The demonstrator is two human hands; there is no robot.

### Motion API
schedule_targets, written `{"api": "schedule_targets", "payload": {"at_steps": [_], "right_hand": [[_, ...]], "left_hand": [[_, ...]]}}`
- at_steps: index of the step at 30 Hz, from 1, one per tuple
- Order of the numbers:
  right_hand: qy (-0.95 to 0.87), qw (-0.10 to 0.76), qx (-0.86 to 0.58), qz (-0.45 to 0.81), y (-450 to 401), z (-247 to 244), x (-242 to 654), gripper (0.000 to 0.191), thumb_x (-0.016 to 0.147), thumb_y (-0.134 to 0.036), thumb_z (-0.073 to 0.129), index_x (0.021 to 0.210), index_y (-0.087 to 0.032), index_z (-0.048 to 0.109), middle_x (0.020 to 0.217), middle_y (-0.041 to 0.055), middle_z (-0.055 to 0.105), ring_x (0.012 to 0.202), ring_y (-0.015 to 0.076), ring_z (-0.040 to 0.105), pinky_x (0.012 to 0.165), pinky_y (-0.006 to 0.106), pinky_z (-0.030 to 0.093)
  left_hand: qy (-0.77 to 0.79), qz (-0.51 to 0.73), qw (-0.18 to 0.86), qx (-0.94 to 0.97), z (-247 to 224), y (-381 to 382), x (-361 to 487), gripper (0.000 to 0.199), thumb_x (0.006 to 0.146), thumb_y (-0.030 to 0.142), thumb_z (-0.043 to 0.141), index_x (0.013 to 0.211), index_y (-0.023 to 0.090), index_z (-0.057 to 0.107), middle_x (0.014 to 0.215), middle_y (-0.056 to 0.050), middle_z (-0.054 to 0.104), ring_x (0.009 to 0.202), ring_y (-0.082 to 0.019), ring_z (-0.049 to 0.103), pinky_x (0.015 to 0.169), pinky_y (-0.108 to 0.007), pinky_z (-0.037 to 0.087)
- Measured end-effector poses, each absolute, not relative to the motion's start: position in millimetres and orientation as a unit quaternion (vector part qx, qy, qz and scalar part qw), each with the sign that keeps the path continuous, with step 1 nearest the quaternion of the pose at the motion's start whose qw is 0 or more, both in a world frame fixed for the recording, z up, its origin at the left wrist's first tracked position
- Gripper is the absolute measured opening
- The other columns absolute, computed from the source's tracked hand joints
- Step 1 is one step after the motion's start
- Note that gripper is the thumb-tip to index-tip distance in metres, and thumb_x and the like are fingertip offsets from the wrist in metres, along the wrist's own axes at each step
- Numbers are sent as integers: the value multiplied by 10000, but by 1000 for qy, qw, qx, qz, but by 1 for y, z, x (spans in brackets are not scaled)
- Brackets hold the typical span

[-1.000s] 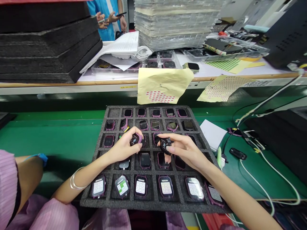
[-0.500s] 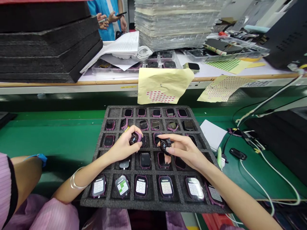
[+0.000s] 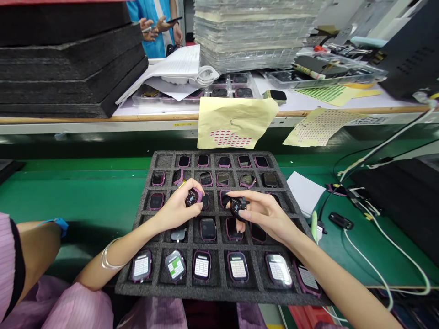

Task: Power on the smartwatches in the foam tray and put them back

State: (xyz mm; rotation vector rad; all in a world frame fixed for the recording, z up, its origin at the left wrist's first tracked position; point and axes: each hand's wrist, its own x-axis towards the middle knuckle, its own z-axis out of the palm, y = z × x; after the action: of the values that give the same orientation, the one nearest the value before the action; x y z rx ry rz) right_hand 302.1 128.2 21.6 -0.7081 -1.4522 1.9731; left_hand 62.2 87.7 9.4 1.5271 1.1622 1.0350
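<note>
Over the middle of a dark foam tray (image 3: 219,293), my left hand (image 3: 178,208) is closed around a purple-cased smartwatch (image 3: 192,197) whose dark screen shows a small bluish mark. To its right, my right hand (image 3: 269,214) pinches a black smartwatch (image 3: 237,208) between thumb and fingers, its screen lit with a similar mark. The two watches are apart, facing up. Purple watches sit in most of the tray's compartments; in the nearest row, one watch (image 3: 201,266) and its neighbours show bright white screens. My hands and wrists hide part of the middle rows.
Stacked black foam trays (image 3: 68,77) stand at the left of the raised shelf, clear plastic trays (image 3: 250,36) behind. Yellow sticker sheets (image 3: 236,121) hang from the shelf edge. White cables (image 3: 377,237) and a white paper (image 3: 306,193) lie right. A person in blue (image 3: 151,50) stands beyond.
Both hands keep their hold on the watches in nearly the same place. The whole view has shifted very slightly.
</note>
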Motion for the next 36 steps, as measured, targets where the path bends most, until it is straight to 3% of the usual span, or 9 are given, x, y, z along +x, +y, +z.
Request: {"api": "schedule_targets", "payload": {"at_steps": [7, 12, 16, 20, 26, 36], "right_hand": [[-547, 292, -261, 740, 128, 23, 302, 395, 804, -203, 727, 1188, -171, 641, 951, 90, 697, 565, 153, 667, 540, 279, 568], [-555, 280, -270, 735, 129, 22, 304, 363, 814, -192, 716, 1170, -162, 649, 856, 74, 709, 559, 156, 668, 545, 275, 568], [-549, 272, -265, 745, 128, 22, 303, 386, 827, -205, 699, 1203, -156, 624, 956, 94, 706, 561, 151, 675, 548, 271, 573], [-533, 258, -253, 765, 128, 23, 299, 454, 841, -232, 671, 1270, -146, 550, 1056, 125, 682, 633, 181, 697, 570, 292, 585], [-531, 250, -265, 765, 128, 21, 296, 393, 835, -201, 650, 1210, -159, 539, 1076, 112, 661, 632, 166, 679, 516, 266, 567], [-529, 268, -290, 751, 128, 18, 299, 462, 840, -158, 610, 1287, -138, 496, 1043, 129, 696, 652, 201, 715, 547, 286, 584]], "left_hand": [[470, 436, 482, 597, 9, 87, 63, 186, 805, 177, 583, 956, 196, 476, 812, 27, 481, 567, -74, 448, 558, -228, 374], [477, 435, 477, 597, 8, 86, 61, 158, 798, 120, 552, 903, 196, 462, 792, 34, 453, 562, -68, 460, 539, -215, 375], [483, 430, 488, 586, 6, 86, 61, 179, 817, 185, 587, 957, 196, 476, 843, 22, 474, 565, -60, 450, 531, -206, 378], [466, 389, 555, 569, 5, 87, 65, 361, 801, 267, 646, 1112, 211, 471, 907, 13, 500, 606, -71, 498, 586, -227, 441], [402, 399, 684, 460, 10, 86, 73, 374, 792, 185, 564, 1160, 195, 495, 941, -34, 607, 835, -160, 605, 724, -311, 528], [395, 420, 683, 449, 13, 87, 74, 410, 729, 120, 572, 1134, 184, 557, 993, -58, 650, 908, -192, 622, 749, -337, 567]]}}
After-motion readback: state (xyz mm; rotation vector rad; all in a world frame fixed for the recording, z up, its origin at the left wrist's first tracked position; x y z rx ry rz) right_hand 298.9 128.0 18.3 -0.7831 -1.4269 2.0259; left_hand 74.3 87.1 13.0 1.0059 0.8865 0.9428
